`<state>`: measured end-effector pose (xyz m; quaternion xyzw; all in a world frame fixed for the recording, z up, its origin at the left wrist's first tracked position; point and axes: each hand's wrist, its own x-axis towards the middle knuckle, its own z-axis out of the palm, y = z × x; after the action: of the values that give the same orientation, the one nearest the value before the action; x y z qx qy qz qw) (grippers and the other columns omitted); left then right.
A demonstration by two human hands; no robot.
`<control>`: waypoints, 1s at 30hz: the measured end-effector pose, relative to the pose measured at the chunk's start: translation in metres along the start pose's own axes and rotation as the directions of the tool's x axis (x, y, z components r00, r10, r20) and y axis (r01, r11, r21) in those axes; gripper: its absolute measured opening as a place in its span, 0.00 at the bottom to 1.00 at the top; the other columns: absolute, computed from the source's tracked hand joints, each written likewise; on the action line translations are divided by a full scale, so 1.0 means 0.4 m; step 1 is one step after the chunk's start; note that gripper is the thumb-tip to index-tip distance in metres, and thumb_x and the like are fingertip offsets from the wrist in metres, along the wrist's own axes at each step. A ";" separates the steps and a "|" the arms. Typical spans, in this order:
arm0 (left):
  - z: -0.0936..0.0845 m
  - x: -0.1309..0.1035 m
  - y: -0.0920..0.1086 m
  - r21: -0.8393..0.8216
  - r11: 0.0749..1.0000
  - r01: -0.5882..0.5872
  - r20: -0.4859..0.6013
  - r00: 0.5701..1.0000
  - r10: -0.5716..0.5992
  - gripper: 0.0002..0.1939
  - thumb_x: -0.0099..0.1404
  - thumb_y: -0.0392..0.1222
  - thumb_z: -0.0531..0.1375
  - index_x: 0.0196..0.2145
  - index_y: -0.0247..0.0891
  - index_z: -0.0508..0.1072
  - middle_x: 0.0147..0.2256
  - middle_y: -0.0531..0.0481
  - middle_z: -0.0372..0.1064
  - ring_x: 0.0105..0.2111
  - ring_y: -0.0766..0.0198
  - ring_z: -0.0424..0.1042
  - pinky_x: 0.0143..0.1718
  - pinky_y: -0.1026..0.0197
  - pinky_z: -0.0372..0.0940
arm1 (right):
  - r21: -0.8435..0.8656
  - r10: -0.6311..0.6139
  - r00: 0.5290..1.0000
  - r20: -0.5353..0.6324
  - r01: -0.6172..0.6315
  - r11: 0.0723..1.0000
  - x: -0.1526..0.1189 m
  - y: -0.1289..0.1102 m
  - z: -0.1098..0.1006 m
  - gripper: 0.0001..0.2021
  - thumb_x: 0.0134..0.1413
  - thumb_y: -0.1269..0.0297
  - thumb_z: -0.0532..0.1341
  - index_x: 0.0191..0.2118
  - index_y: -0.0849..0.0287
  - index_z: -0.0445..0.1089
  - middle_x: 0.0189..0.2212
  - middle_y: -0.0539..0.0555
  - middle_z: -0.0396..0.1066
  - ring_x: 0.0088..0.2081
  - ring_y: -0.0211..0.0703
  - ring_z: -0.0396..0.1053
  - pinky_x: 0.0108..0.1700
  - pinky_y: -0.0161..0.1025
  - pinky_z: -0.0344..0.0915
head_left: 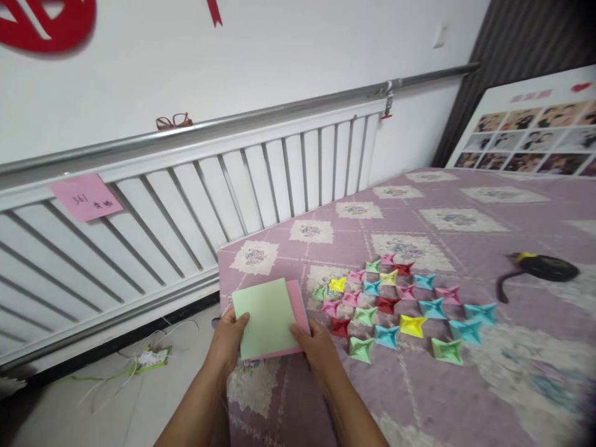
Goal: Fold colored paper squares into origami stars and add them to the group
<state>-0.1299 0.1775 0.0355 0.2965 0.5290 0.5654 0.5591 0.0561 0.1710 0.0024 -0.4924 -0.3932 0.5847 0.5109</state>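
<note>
Near the left end of the purple patterned cloth (321,385), my left hand (227,338) holds the left edge of a light green paper sheet (266,318), thumb on top. Under the green sheet lies a pink sheet (299,305), sticking out at its right side. My right hand (319,346) grips the right edge of these sheets, its thumb on the green one. To the right of my hands, several small folded paper pieces stand in rough rows, among them a yellow one (412,326), a dark red one (340,327) and a blue one (386,336).
A black object with a yellow band (547,267) lies on the cloth at the right. Behind the cloth runs a white radiator (274,180) with a pink note (86,197). Glasses (174,120) rest on the pipe. A photo board (526,133) leans at the back right. Cables (158,347) lie on the floor.
</note>
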 end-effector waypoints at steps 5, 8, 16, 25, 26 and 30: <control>-0.007 0.005 0.001 -0.022 1.000 -0.013 -0.060 0.998 0.012 0.14 0.54 0.33 0.63 0.41 0.35 0.71 0.28 0.47 0.76 0.28 0.58 0.76 0.29 0.60 0.70 | -0.022 0.030 0.998 -0.050 -0.031 0.999 -0.006 0.000 0.003 0.16 0.45 0.47 0.58 0.26 0.57 0.65 0.20 0.46 0.60 0.21 0.35 0.56 0.20 0.32 0.54; -0.008 0.007 0.003 -0.018 1.000 0.000 -0.050 0.999 -0.001 0.14 0.56 0.31 0.61 0.42 0.35 0.71 0.28 0.48 0.76 0.27 0.59 0.76 0.30 0.60 0.70 | -0.029 0.041 0.998 -0.049 -0.042 0.999 -0.007 0.003 0.005 0.16 0.47 0.48 0.56 0.25 0.57 0.63 0.19 0.45 0.57 0.21 0.34 0.55 0.19 0.31 0.54; 0.002 -0.007 0.009 0.012 1.000 0.026 -0.054 0.998 -0.025 0.15 0.57 0.33 0.62 0.43 0.35 0.72 0.29 0.46 0.76 0.28 0.58 0.76 0.31 0.60 0.71 | -0.068 0.003 0.999 -0.041 -0.006 0.998 0.003 0.016 0.003 0.16 0.46 0.49 0.57 0.22 0.56 0.59 0.17 0.42 0.53 0.19 0.33 0.52 0.19 0.31 0.52; 0.003 -0.010 0.011 -0.020 0.999 0.048 -0.025 0.999 -0.048 0.17 0.53 0.34 0.65 0.42 0.34 0.72 0.30 0.45 0.77 0.30 0.56 0.77 0.31 0.59 0.71 | -0.090 -0.021 0.999 -0.043 0.017 0.996 0.000 0.003 0.006 0.16 0.48 0.49 0.56 0.21 0.55 0.57 0.16 0.42 0.53 0.19 0.33 0.52 0.19 0.32 0.51; 0.002 -0.009 0.011 -0.026 0.998 0.053 -0.014 0.998 -0.054 0.17 0.53 0.34 0.65 0.42 0.34 0.72 0.30 0.45 0.77 0.30 0.56 0.77 0.31 0.58 0.71 | -0.090 -0.020 0.999 -0.027 0.017 0.996 0.000 0.001 0.006 0.16 0.48 0.48 0.55 0.21 0.55 0.58 0.16 0.43 0.54 0.19 0.34 0.53 0.19 0.32 0.52; -0.002 -0.005 0.008 -0.038 0.998 0.046 0.037 0.998 -0.045 0.18 0.53 0.35 0.65 0.43 0.33 0.71 0.30 0.45 0.77 0.30 0.56 0.77 0.31 0.59 0.71 | -0.095 -0.022 1.000 0.011 0.023 0.995 -0.003 -0.003 0.007 0.16 0.50 0.49 0.53 0.23 0.56 0.62 0.17 0.44 0.57 0.20 0.36 0.56 0.20 0.32 0.55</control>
<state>-0.1312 0.1761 0.0387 0.2837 0.5141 0.5573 0.5871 0.0537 0.1703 0.0044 -0.5089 -0.4288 0.5617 0.4915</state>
